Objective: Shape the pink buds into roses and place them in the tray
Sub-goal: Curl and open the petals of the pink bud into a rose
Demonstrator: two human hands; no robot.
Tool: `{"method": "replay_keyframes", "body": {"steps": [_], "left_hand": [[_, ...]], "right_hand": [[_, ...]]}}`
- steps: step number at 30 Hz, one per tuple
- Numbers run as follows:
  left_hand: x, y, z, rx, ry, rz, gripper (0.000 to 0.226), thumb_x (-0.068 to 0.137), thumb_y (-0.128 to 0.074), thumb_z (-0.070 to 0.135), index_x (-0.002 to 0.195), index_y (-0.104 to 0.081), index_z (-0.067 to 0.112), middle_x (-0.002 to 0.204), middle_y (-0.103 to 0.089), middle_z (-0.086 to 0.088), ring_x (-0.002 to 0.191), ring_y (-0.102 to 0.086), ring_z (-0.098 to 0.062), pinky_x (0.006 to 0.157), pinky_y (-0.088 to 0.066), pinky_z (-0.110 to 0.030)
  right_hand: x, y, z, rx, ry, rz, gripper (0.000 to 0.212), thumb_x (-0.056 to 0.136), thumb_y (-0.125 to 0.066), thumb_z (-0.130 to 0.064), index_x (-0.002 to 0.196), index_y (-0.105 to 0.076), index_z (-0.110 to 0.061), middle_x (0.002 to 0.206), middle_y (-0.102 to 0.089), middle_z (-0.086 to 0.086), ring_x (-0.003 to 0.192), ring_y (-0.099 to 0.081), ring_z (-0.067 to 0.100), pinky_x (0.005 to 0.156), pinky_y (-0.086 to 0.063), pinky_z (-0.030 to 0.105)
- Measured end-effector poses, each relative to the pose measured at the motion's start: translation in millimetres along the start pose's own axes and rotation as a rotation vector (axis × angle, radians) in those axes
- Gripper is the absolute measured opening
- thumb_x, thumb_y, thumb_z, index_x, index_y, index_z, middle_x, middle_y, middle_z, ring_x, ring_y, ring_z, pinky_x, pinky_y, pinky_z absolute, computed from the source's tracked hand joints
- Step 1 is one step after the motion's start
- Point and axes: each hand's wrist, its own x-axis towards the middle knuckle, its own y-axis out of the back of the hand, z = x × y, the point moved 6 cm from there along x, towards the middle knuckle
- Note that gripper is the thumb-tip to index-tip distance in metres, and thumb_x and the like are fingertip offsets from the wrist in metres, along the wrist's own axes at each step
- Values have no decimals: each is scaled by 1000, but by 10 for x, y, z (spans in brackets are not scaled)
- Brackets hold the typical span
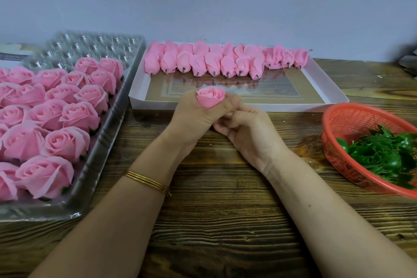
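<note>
My left hand (194,117) is closed around a pink bud (211,96) that faces up, its petals partly spread like a rose. My right hand (246,130) touches the left hand from below the bud, fingers curled; what it pinches is hidden. Several unshaped pink buds (212,61) lie in two rows at the back of a shallow white box (325,88). On the left, a clear plastic tray (94,165) holds several finished pink roses (54,117); its far cells are bare.
A red plastic basket (343,128) with green leaf pieces (381,156) sits at the right edge. The wooden table (216,221) runs under my forearms. A gold bangle (146,181) circles my left wrist. A grey wall stands behind.
</note>
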Motion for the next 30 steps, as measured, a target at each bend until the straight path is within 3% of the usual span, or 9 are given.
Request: {"method": "replay_keyframes", "body": {"steps": [2,4,6,8,11,16,19,23,30], "left_hand": [[14,43,-11,60,-48,58,12,83,-74,13,86,-72,1,82,-72,-9,77,-66,-14,73,-55,-28],[19,49,1,153,-125,101,18,84,-74,11,82,-69,-6,78,-68,-14,71,-61,-13,68,-51,-29],[30,47,18,228,-203,132,23,83,-76,9,66,-63,1,63,-60,2,60,-51,-6,58,-44,-22],[48,47,13,284,-245,143,38,82,-77,7,58,-51,21,52,-49,17,53,-41,1,53,-36,-16],[55,26,6,358,-278,130,46,81,-77,4,59,-46,30,51,-49,21,51,-43,4,53,-33,-11],[34,-20,-22,382,-226,103,23,71,-75,26,63,-57,14,61,-56,4,59,-48,-9,56,-43,-36],[29,-39,-14,409,-214,93,33,68,-72,28,75,-64,-3,69,-65,-12,63,-55,-20,62,-50,-51],[34,-56,1,447,-224,69,47,66,-66,34,86,-68,-9,85,-70,-24,81,-65,-39,73,-51,-55],[52,-71,-32,479,-202,71,34,73,-66,22,89,-69,-8,89,-71,-24,86,-65,-39,77,-51,-54]], "right_hand": [[2,69,-34,15,25,89,44,77,-35,13,112,-62,8,96,-63,13,80,-57,16,78,-51,25],[-3,121,-71,22,70,153,31,81,-42,2,104,-64,1,88,-65,8,78,-57,16,74,-51,25],[-10,162,-90,38,86,202,15,79,-55,-11,91,-62,-7,76,-62,3,72,-57,15,70,-50,24],[-12,182,-96,33,91,223,22,68,-62,-21,88,-61,-12,72,-60,2,68,-57,12,68,-49,23],[-4,149,-87,-15,88,197,26,66,-65,-26,89,-61,-16,77,-61,-1,71,-57,11,70,-47,24],[-9,87,-75,-53,109,147,33,74,-71,-19,103,-61,-9,92,-65,8,89,-62,17,80,-49,29],[-20,78,-63,-59,110,159,32,83,-67,-10,112,-59,-2,99,-63,16,91,-61,24,83,-47,34],[-22,70,-64,-73,127,163,38,79,-73,-11,112,-60,2,100,-62,19,92,-60,26,85,-45,39],[-22,72,-55,-109,148,152,31,75,-73,-12,102,-62,-2,93,-65,17,89,-61,27,85,-47,41]]}}
